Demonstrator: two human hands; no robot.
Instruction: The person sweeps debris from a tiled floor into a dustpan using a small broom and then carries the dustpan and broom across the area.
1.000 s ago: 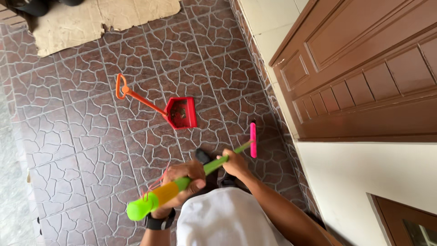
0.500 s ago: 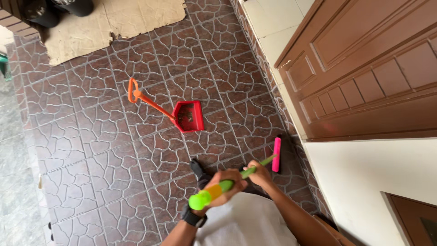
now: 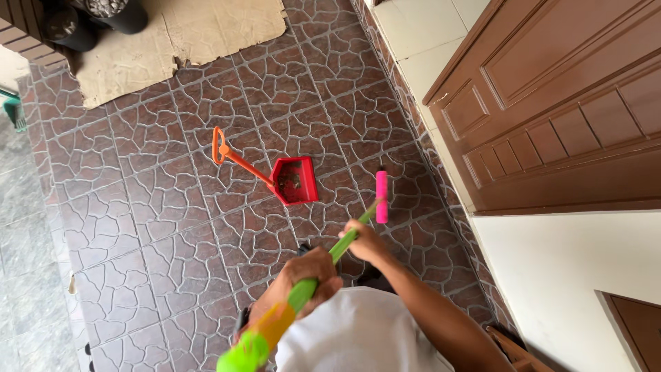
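Both hands closed on green broom handle [image 3: 337, 248] — left hand [image 3: 303, 279], right hand [image 3: 365, 242]; pink head [image 3: 381, 196] near red dustpan [image 3: 295, 180], frame centre — a wide stroke could knock it aside.

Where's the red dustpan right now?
The red dustpan lies on the brown tiled floor mid-frame in the head view, just left of the broom's pink head.

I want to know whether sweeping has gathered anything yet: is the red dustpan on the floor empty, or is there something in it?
Not empty: the red dustpan lies flat on the tiled floor with dark specks of debris in its tray. What they are is too small to tell.
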